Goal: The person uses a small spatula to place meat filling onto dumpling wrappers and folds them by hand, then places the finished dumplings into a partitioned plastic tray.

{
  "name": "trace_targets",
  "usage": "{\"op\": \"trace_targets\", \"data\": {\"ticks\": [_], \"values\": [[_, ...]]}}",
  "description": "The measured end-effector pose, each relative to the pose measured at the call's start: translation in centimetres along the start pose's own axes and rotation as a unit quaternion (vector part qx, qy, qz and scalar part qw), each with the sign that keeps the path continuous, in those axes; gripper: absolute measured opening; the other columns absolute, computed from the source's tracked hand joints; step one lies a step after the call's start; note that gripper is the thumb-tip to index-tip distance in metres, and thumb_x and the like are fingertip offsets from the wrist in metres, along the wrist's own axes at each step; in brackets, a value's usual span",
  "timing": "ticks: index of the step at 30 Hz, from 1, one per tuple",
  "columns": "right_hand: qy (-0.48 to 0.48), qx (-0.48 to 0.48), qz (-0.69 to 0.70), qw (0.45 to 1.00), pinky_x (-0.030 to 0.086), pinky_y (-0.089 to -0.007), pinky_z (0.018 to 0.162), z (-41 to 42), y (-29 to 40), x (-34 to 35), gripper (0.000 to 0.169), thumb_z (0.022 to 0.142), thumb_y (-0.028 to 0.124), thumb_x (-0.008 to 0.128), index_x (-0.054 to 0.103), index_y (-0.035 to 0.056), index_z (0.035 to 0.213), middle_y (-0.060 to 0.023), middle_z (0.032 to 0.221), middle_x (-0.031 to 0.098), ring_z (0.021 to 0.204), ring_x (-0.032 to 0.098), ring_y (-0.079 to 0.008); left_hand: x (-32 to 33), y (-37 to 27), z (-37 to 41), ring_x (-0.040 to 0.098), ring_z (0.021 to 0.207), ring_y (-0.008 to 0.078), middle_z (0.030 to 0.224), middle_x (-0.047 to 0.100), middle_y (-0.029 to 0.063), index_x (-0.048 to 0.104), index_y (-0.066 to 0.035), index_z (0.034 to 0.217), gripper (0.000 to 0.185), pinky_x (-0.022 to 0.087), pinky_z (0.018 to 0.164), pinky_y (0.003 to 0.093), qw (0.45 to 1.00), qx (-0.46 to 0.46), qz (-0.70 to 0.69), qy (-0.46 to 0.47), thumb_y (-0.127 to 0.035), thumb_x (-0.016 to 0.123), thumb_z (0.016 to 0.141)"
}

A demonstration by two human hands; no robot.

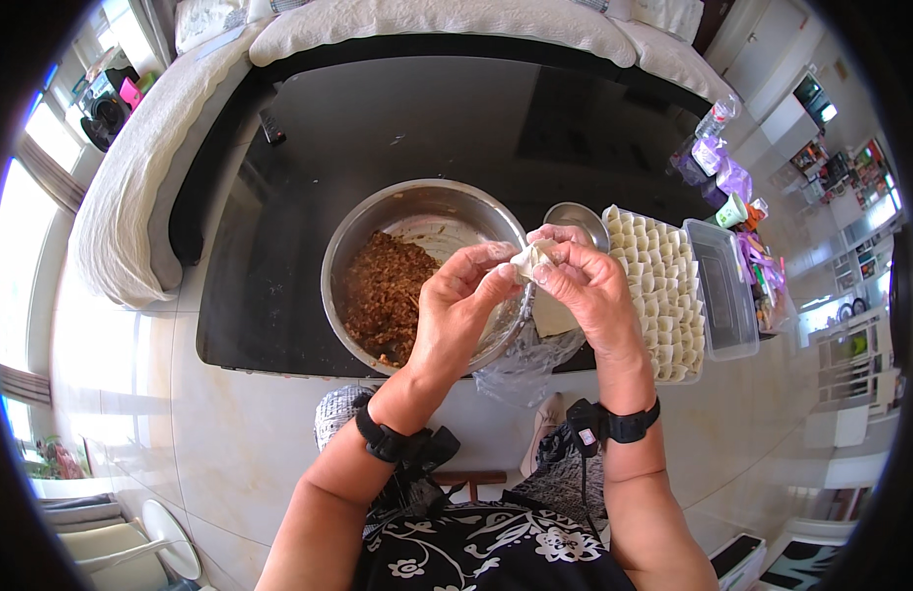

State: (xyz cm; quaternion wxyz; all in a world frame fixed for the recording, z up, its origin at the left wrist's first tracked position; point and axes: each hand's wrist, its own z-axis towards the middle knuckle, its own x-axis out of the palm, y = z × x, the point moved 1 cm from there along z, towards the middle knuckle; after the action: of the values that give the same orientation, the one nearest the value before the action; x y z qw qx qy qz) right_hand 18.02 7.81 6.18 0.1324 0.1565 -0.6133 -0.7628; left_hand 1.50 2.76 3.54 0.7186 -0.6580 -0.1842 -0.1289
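Observation:
Between the fingertips of my left hand (467, 288) and my right hand (586, 277) is a small folded dumpling (532, 260), pinched from both sides above the rim of a large steel bowl (427, 186). Brown minced filling (386, 295) lies in the bowl's left part. Under my right hand, a stack of dough wrappers (554, 316) rests by a clear plastic bag (527, 366). Behind that hand stands a small metal bowl (575, 216), partly hidden. To the right, rows of wrapped dumplings (663, 295) fill a tray. Flour whitens my fingertips.
An empty clear plastic container (721, 295) adjoins the dumplings. Purple packages (731, 177), a plastic bottle (719, 117) and a green-white cup (731, 212) stand at the right edge of the black table (419, 111). A remote control (270, 127) lies far left; a covered sofa (442, 29) is behind.

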Motion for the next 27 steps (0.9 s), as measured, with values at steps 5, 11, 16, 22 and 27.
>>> {"op": "trace_targets", "data": {"ticks": [5, 11, 16, 22, 27], "values": [[-0.034, -0.086, -0.145, 0.985, 0.048, -0.0308, 0.091, 0.0, 0.1, 0.4, 0.015, 0.081, 0.008, 0.078, 0.071, 0.0016, 0.092, -0.0064, 0.112, 0.064, 0.107, 0.060, -0.0197, -0.1, 0.5, -0.2, 0.064, 0.097, 0.0127, 0.108, 0.067, 0.0073, 0.060, 0.005, 0.118, 0.024, 0.054, 0.091, 0.0286, 1.000, -0.003, -0.005, 0.012, -0.007, 0.061, 0.097], [-0.079, -0.198, -0.282, 0.935, 0.050, -0.0335, 0.089, -1.2, 1.9, -1.3, 0.013, 0.076, 0.001, 0.078, 0.069, 0.0023, 0.087, -0.0073, 0.107, 0.064, 0.104, 0.060, -0.0243, 2.6, -0.3, -0.3, 0.058, 0.113, 0.0160, 0.122, 0.061, 0.0117, 0.054, 0.001, 0.127, 0.029, 0.047, 0.101, 0.0316, 0.979, -0.097, -0.176, 0.015, -0.012, 0.053, 0.101], [-0.123, -0.210, -0.388, 0.889, 0.049, -0.0357, 0.088, -4.5, 4.9, -6.7, 0.015, 0.075, 0.003, 0.079, 0.070, 0.0037, 0.087, -0.0074, 0.104, 0.063, 0.103, 0.059, -0.0254, 5.3, 1.4, -0.9, 0.057, 0.120, 0.0252, 0.127, 0.059, 0.0183, 0.048, 0.004, 0.130, 0.033, 0.047, 0.102, 0.0354, 0.947, -0.181, -0.255, 0.076, -0.011, 0.051, 0.101], [-0.173, -0.077, -0.474, 0.860, 0.049, -0.0329, 0.090, -14.1, 5.3, -16.6, 0.020, 0.076, -0.001, 0.077, 0.069, 0.0001, 0.094, -0.0090, 0.112, 0.061, 0.106, 0.059, -0.0227, 9.3, 3.9, -2.0, 0.057, 0.120, 0.0326, 0.131, 0.054, 0.0249, 0.042, 0.006, 0.130, 0.033, 0.047, 0.106, 0.0405, 0.883, -0.314, -0.316, 0.151, -0.010, 0.046, 0.101], [-0.231, -0.008, -0.531, 0.815, 0.047, -0.0375, 0.094, -20.4, 0.9, -20.5, 0.017, 0.077, 0.007, 0.077, 0.072, 0.0051, 0.092, -0.0074, 0.111, 0.061, 0.109, 0.056, -0.0269, 14.0, 5.1, -3.6, 0.057, 0.122, 0.0313, 0.132, 0.057, 0.0210, 0.050, 0.006, 0.131, 0.037, 0.043, 0.109, 0.0423, 0.877, -0.353, -0.268, 0.186, -0.016, 0.047, 0.102]]}}
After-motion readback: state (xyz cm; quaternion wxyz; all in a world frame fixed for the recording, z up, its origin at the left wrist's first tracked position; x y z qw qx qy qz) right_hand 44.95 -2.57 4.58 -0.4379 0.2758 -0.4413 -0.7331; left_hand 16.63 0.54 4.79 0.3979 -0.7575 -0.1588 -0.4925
